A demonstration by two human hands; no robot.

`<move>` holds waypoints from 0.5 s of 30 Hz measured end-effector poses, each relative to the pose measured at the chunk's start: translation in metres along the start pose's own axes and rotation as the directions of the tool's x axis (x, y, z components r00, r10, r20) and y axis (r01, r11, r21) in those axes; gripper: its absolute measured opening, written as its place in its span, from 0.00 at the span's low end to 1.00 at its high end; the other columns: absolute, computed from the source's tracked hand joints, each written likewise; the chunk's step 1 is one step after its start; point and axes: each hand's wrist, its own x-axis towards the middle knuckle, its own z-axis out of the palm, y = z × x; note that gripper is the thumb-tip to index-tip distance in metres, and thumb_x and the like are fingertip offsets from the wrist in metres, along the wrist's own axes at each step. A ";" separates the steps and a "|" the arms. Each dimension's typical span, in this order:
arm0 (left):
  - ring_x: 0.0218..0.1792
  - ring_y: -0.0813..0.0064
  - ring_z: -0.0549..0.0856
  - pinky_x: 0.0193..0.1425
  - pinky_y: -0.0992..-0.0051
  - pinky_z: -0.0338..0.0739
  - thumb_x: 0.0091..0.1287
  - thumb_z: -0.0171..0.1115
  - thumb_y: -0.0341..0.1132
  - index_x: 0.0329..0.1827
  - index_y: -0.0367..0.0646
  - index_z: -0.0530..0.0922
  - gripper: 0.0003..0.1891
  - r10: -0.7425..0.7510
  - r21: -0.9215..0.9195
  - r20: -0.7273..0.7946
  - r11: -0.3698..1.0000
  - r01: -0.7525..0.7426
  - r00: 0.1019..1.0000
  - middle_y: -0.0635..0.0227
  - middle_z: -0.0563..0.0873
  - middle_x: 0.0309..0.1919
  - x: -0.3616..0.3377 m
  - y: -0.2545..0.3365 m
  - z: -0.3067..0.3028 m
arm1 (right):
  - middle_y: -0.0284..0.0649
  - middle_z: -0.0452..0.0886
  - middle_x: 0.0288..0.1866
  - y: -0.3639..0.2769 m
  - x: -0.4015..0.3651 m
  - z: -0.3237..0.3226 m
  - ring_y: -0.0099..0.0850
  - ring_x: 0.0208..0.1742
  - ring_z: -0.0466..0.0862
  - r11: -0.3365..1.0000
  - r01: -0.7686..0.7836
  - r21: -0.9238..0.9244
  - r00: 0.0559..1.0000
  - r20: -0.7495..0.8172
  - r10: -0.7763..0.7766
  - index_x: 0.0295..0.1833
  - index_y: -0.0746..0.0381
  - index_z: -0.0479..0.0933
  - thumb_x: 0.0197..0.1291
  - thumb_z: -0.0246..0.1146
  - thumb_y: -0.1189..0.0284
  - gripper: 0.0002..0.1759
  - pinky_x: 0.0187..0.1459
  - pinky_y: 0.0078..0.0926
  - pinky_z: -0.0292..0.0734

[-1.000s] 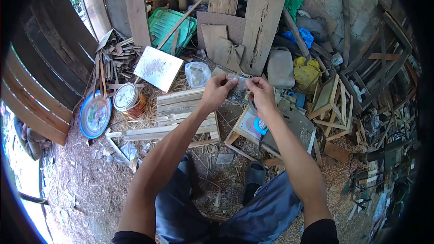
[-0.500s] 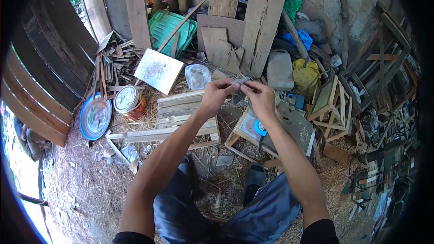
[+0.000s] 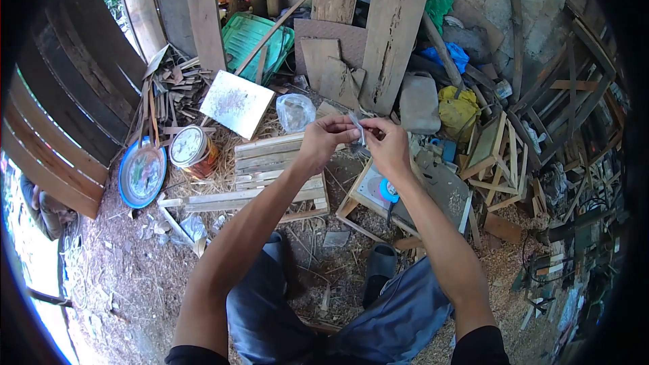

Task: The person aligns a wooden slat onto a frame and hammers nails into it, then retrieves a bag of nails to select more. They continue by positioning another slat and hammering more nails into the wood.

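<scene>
Both hands meet in front of me, above the wooden pieces. Between them is a small, crumpled, see-through plastic bag (image 3: pixel 359 130); its contents, if any, are too small to make out. My left hand (image 3: pixel 326 139) pinches one side of it with closed fingers. My right hand (image 3: pixel 386 143) pinches the other side between thumb and fingers. Below the right hand, a blue tape measure (image 3: pixel 389 190) lies on a low wooden stand (image 3: pixel 368 186). Under and left of the left hand is a slatted wooden frame (image 3: pixel 260 163).
A lidded paint bucket (image 3: pixel 190 147), a blue-rimmed basin (image 3: pixel 142 174) and a white board (image 3: pixel 237 104) stand at left. Another plastic bag (image 3: pixel 295 112) lies just beyond the frame. At right are a jerrycan (image 3: pixel 419 105), a yellow bag (image 3: pixel 458 113) and stacked wooden frames (image 3: pixel 497 155).
The plastic bag has turned from lying roughly level across the fingertips to standing more upright between them. Both hands have shifted slightly and still pinch it.
</scene>
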 end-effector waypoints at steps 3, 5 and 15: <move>0.38 0.79 0.83 0.47 0.78 0.79 0.61 0.66 0.22 0.49 0.35 0.77 0.14 0.058 0.054 0.111 0.997 -0.064 0.992 0.65 0.85 0.37 0.007 -0.005 -0.008 | 0.45 0.85 0.32 -0.007 -0.001 -0.001 0.33 0.31 0.83 0.999 -0.040 -0.012 0.998 0.048 0.041 0.42 0.66 0.82 0.56 0.65 0.79 0.08 0.36 0.29 0.76; 0.38 0.79 0.83 0.47 0.78 0.78 0.61 0.66 0.23 0.50 0.34 0.76 0.14 0.079 0.071 0.122 0.994 -0.088 0.989 0.66 0.85 0.37 0.013 -0.008 -0.012 | 0.46 0.84 0.32 -0.006 0.001 -0.001 0.34 0.31 0.84 0.997 -0.068 -0.032 0.996 0.054 0.070 0.41 0.66 0.82 0.56 0.64 0.79 0.07 0.37 0.30 0.76; 0.34 0.78 0.85 0.39 0.77 0.78 0.63 0.63 0.26 0.44 0.34 0.81 0.08 0.320 0.711 -0.002 0.667 -0.224 0.947 0.61 0.87 0.32 0.006 -0.007 -0.002 | 0.46 0.83 0.33 0.016 0.005 0.006 0.41 0.36 0.83 0.992 0.004 -0.122 1.000 -0.020 -0.006 0.37 0.67 0.78 0.57 0.63 0.78 0.04 0.39 0.35 0.75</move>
